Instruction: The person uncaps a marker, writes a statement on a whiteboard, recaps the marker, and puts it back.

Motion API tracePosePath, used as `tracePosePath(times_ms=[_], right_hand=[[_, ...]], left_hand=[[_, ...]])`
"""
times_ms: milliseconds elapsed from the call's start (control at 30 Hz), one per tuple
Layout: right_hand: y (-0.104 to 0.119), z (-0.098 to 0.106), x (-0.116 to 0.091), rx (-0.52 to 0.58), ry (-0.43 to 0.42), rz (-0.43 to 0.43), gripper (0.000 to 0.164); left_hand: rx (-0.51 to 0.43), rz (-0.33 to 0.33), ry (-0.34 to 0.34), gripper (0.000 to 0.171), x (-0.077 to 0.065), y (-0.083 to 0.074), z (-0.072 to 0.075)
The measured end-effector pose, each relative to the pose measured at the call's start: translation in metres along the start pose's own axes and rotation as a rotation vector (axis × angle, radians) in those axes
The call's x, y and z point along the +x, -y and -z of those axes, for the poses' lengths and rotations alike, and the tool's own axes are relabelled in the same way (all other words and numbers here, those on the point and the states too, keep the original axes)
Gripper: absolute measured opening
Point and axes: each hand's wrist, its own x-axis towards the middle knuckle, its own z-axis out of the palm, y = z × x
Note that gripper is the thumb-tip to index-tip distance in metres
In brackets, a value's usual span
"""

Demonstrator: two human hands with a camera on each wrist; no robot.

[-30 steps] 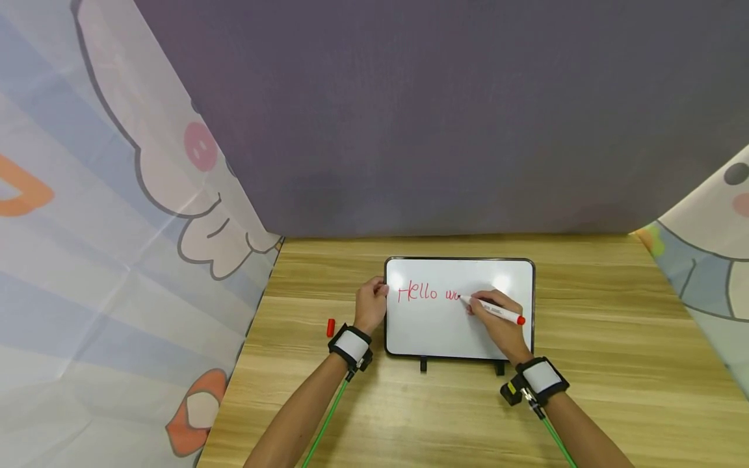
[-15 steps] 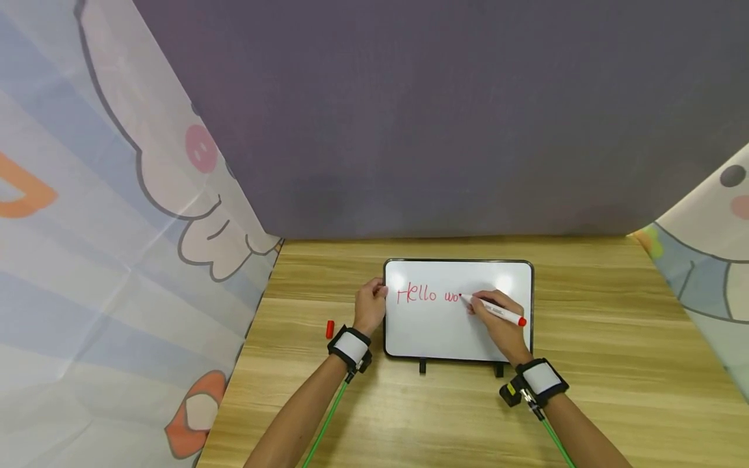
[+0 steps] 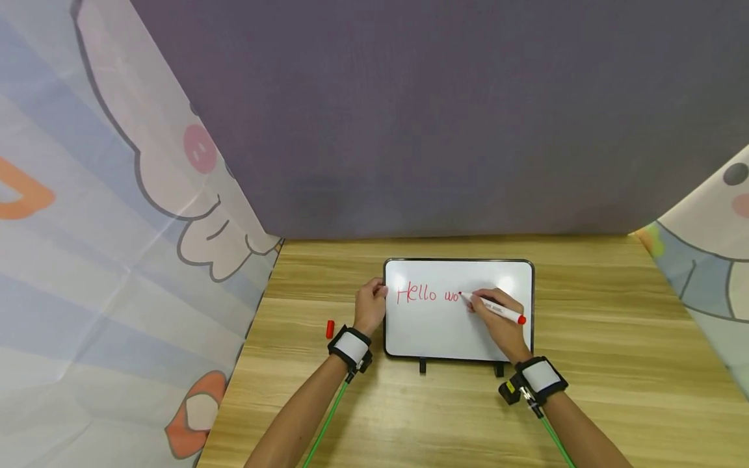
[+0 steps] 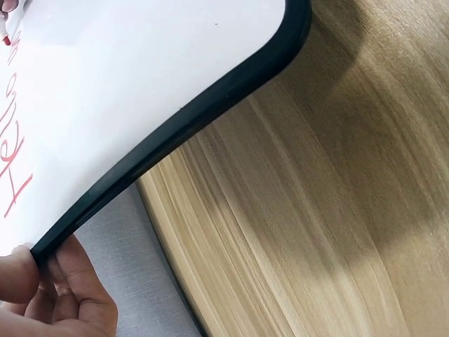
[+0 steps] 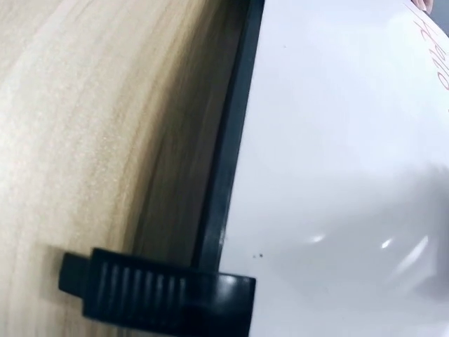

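A small whiteboard (image 3: 433, 335) with a black frame stands on the table, "Hello wo" written across it in red. My left hand (image 3: 370, 307) grips its left edge; the left wrist view has the thumb on the front and curled fingers (image 4: 81, 281) behind the frame. In my right hand (image 3: 500, 322) I hold a white marker (image 3: 496, 309) with a red end, pinched like a pen. Its tip is at the writing, just right of the "o". The right wrist view has the board's lower edge and a black foot (image 5: 168, 291), with the right hand out of sight.
A red marker cap (image 3: 330, 329) lies on the wooden table (image 3: 316, 273) left of my left hand. Two black feet stick out under the board's front edge. A dark grey panel (image 3: 439, 130) rises behind, and printed cloth hangs at both sides.
The "o" after the "w" has been closed by my right hand's marker, and the tip has shifted slightly up and right. My left hand stays on the board's edge.
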Motion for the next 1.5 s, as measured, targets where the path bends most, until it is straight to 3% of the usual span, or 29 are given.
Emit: tracePosePath(times_ms=[500, 667, 1100, 1333, 1500], right_hand=[[-0.006, 0.002, -0.007, 0.028, 0.044, -0.005, 0.015], [-0.006, 0.002, -0.006, 0.008, 0.018, 0.002, 0.014], [-0.004, 0.002, -0.004, 0.107, -0.058, 0.071, 0.016], [-0.034, 0.002, 0.004, 0.176, -0.114, 0.156, 0.013], [-0.035, 0.003, 0.006, 0.16, -0.119, 0.145, 0.014]], left_hand=[[0.011, -0.013, -0.015, 0.015, -0.001, -0.001, -0.001], [0.013, -0.006, -0.009, 0.014, -0.001, 0.001, -0.001], [0.009, 0.004, -0.01, 0.016, 0.0, 0.0, -0.001], [0.012, 0.002, -0.015, 0.015, 0.0, 0.0, 0.0], [0.014, 0.013, -0.007, 0.016, 0.0, -0.001, 0.0]])
